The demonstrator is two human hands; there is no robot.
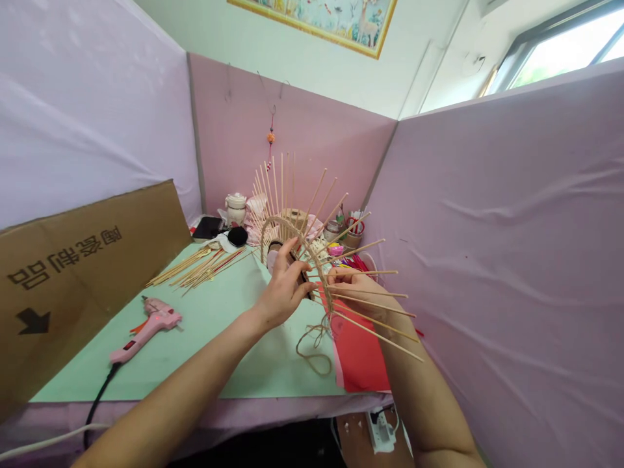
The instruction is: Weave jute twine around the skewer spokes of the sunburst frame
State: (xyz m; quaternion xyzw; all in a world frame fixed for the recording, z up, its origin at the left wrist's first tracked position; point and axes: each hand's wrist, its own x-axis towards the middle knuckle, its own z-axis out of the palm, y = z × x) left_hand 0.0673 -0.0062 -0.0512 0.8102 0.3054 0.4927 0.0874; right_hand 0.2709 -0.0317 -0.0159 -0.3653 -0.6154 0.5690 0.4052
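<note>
Above the table stands a round frame of thin wooden sticks (361,248) that fan outward, with a band of brown twine (324,276) woven around them. My left hand (285,284) grips the frame at its dark-edged centre, thumb and fingers closed on it. On the right side, my right hand (358,292) pinches at the twine band among the sticks; its fingertips are partly hidden. From the band's lower end a loose length of twine (312,356) hangs in a loop near the tabletop.
A pink glue gun (149,328) lies at left, its cord over the table edge. Behind it are loose wooden sticks (205,265) and a cardboard box (92,279). Red paper (361,354) lies under my right arm. A white jar (236,209) stands at the back; a power strip (381,430) is below.
</note>
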